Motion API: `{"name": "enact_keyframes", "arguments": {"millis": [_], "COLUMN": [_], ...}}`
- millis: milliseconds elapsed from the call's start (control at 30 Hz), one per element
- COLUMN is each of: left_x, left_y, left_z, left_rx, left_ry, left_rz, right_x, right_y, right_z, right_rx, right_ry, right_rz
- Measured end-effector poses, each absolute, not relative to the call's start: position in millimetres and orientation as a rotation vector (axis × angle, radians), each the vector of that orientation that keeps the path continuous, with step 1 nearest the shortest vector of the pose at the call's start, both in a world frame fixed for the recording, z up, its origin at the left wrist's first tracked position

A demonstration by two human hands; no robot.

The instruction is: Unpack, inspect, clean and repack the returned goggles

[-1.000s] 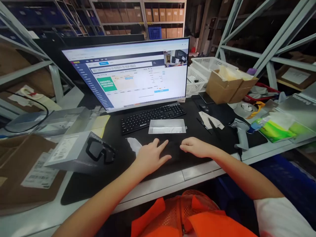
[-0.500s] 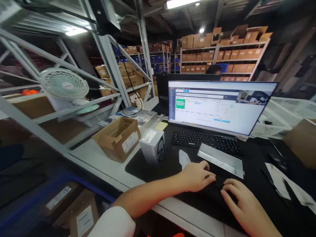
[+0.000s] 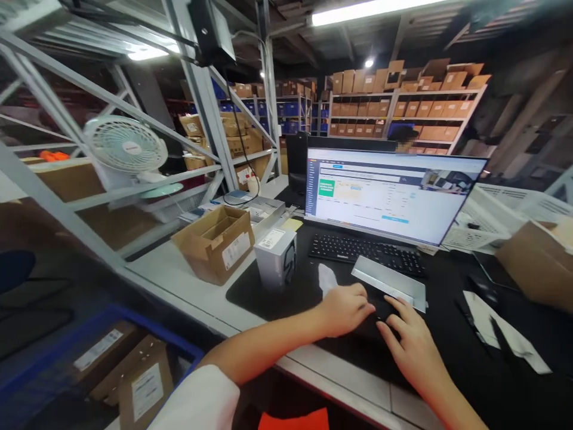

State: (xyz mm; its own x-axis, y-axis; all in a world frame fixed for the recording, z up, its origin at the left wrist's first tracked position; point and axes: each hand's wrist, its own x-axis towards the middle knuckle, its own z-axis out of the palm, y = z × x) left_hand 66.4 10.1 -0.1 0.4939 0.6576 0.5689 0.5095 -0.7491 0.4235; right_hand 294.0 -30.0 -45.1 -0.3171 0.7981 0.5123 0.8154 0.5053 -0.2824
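Note:
My left hand [image 3: 345, 309] is low over the black desk mat [image 3: 242, 297], its fingers curled together with the tips turned to the right. Whatever they pinch is dark and lost against the mat. Just to its right, my right hand [image 3: 410, 335] has its fingers apart, with the thumb near a small dark spot between the hands. Beyond the fingers lies a silver-grey open tray [image 3: 388, 280], its near edge close to my right fingertips. A crumpled translucent piece of wrapping [image 3: 327, 278] sits behind my left hand. The grey product box [image 3: 271, 263] stands upright to the left.
The keyboard [image 3: 367, 253] and monitor [image 3: 385, 191] stand behind the tray. An open cardboard box [image 3: 215, 251] is at the left. On the right are a mouse [image 3: 483, 291], white paper [image 3: 487, 328] and a carton [image 3: 532, 263]. Behind the monitor, a person's head [image 3: 405, 137] shows.
The camera view has shifted. My right hand has moved forward and spread its fingers more near the tray, while my left fingers have curled tighter.

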Motion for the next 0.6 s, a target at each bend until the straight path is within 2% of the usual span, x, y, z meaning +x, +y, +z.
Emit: {"name": "enact_keyframes", "arguments": {"millis": [133, 300, 467, 600], "left_x": [44, 59, 73, 42], "left_y": [13, 14, 16, 44], "left_z": [3, 9, 0, -15], "left_rx": [2.463, 2.188, 2.234, 2.396], "left_ry": [0.997, 0.968, 0.939, 1.226], "left_rz": [1.277, 1.534, 1.475, 1.262], "right_x": [338, 343, 309, 312], "right_y": [-36, -46, -51, -59], "right_z": [-25, -7, -13, -16], "right_rx": [-1.291, -1.346, -1.254, -1.153], "right_ry": [-1.994, -2.047, -2.145, -2.112], "right_rz": [0.224, 0.272, 0.299, 0.175]}}
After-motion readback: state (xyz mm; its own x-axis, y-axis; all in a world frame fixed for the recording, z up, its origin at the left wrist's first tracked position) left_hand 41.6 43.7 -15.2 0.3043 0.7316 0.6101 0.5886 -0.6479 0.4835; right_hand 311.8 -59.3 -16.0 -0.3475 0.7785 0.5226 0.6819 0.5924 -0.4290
